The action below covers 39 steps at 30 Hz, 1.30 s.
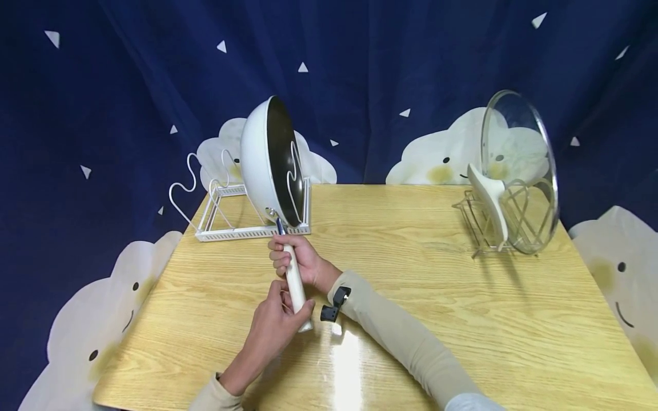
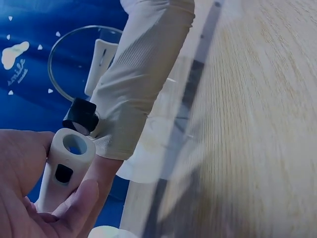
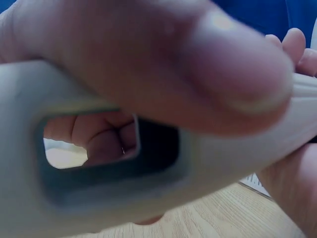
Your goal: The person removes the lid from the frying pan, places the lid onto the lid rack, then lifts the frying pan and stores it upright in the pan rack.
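A wok point(image 1: 255, 154), white outside and dark inside, stands on its side in a white wire rack point(image 1: 241, 233) at the table's left rear. Its long pale handle point(image 1: 294, 282) slopes toward me. Close to the wok, my right hand point(image 1: 304, 260) grips that handle with curled fingers. Lower down, my left hand point(image 1: 275, 319) holds the handle's end between thumb and fingers. In the left wrist view, the handle end point(image 2: 49, 191) shows a hanging hole. Across the handle in the right wrist view lies the left thumb point(image 3: 198, 64), hiding part of it.
On the right, a glass lid point(image 1: 551, 165) with a white grip point(image 1: 488, 197) leans upright in a metal wire rack point(image 1: 475, 242). Behind the wooden table point(image 1: 390, 228) hangs a dark blue curtain point(image 1: 349, 45) with cloud shapes.
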Motion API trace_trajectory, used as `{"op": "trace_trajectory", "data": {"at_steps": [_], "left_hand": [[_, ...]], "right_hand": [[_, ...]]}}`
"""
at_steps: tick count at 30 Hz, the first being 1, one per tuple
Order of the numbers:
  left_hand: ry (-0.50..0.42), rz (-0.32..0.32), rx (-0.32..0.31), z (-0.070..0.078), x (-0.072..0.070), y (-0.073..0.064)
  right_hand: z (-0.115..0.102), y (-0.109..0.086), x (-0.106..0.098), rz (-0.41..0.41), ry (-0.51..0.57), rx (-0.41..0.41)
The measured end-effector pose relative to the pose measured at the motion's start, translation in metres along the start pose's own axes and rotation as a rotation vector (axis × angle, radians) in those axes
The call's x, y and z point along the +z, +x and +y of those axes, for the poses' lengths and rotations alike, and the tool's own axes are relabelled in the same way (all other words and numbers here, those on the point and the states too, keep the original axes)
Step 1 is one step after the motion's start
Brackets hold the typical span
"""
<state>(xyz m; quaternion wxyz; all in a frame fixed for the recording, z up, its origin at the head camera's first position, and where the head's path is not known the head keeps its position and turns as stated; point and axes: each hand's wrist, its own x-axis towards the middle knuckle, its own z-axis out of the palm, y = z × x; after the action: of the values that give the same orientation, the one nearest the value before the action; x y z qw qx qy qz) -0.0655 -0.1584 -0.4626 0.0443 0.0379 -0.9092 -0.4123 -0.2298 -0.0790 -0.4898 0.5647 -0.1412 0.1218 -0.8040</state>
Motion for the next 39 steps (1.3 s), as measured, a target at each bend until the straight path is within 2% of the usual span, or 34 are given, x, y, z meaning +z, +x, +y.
{"op": "trace_trajectory", "data": {"at_steps": [4,10,15,21,26,30,34,39], "left_hand": [[-0.023,-0.012,-0.013,-0.003,0.003,0.001],[-0.046,-0.028,-0.037,-0.006,0.006,0.001],[-0.052,-0.04,-0.054,-0.009,0.006,0.001],[-0.076,-0.051,-0.046,-0.011,0.005,0.0],[-0.097,-0.069,-0.025,-0.01,0.005,0.001],[-0.097,-0.069,-0.038,-0.01,0.003,0.002],[-0.115,-0.081,-0.055,-0.01,0.002,0.003],[-0.132,-0.097,-0.071,-0.009,0.002,0.003]], "right_hand": [[0.001,-0.001,-0.001,0.05,-0.028,-0.017],[0.003,-0.001,-0.001,0.172,-0.112,-0.069],[0.001,-0.007,-0.002,0.246,-0.204,-0.112],[-0.003,-0.018,0.0,0.302,-0.331,-0.114],[-0.009,-0.036,0.007,0.375,-0.556,-0.116],[-0.013,-0.052,0.016,0.5,-0.732,-0.125],[-0.015,-0.071,0.026,0.621,-0.82,-0.134],[-0.018,-0.107,0.042,0.69,-0.949,-0.123]]}}
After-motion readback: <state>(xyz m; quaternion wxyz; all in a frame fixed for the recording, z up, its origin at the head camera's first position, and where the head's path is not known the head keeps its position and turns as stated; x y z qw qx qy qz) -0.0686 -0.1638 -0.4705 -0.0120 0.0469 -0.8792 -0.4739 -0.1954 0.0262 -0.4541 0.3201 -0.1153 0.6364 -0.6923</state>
